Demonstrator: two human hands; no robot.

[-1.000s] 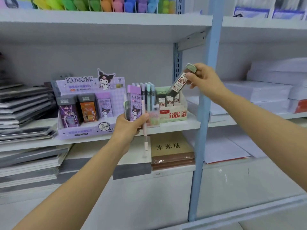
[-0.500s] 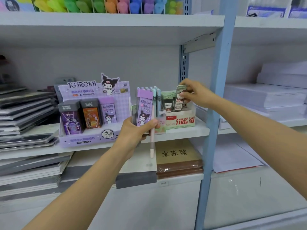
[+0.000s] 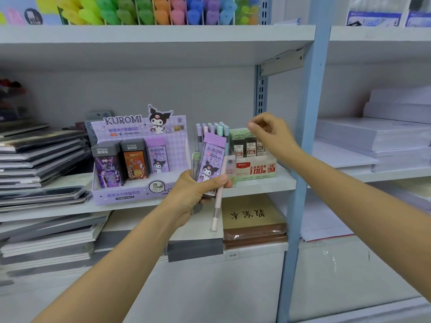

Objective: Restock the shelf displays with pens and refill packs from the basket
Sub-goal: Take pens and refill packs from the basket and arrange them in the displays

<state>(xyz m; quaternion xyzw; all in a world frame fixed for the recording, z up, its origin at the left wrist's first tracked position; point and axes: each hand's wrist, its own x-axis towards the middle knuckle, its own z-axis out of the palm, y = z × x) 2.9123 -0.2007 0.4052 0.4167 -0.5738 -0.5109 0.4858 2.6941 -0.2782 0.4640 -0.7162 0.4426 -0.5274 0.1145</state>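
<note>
My left hand [image 3: 196, 194] grips a purple Kuromi refill pack [image 3: 211, 159], a pink pen [image 3: 218, 201] that hangs below the fist, and a green-capped pack [image 3: 195, 163] behind them. It hovers in front of the middle shelf, just right of the purple Kuromi display box [image 3: 140, 159]. My right hand [image 3: 272, 134] hangs empty with loosely curled fingers above the green refill display box [image 3: 253, 155], whose refill packs stand in rows. Between the two boxes stands a clear holder of pastel pens [image 3: 212, 131].
A blue shelf upright [image 3: 305, 159] runs down just right of the green box. Stacks of dark notebooks [image 3: 39, 159] fill the left of the shelf; white paper reams [image 3: 373, 136] lie to the right. A brown notebook [image 3: 253, 217] lies on the shelf below. Coloured highlighters [image 3: 151, 10] line the top shelf.
My right hand brought a refill pack down into the green display box, let it go and has lifted away empty. My left hand kept its hold.
</note>
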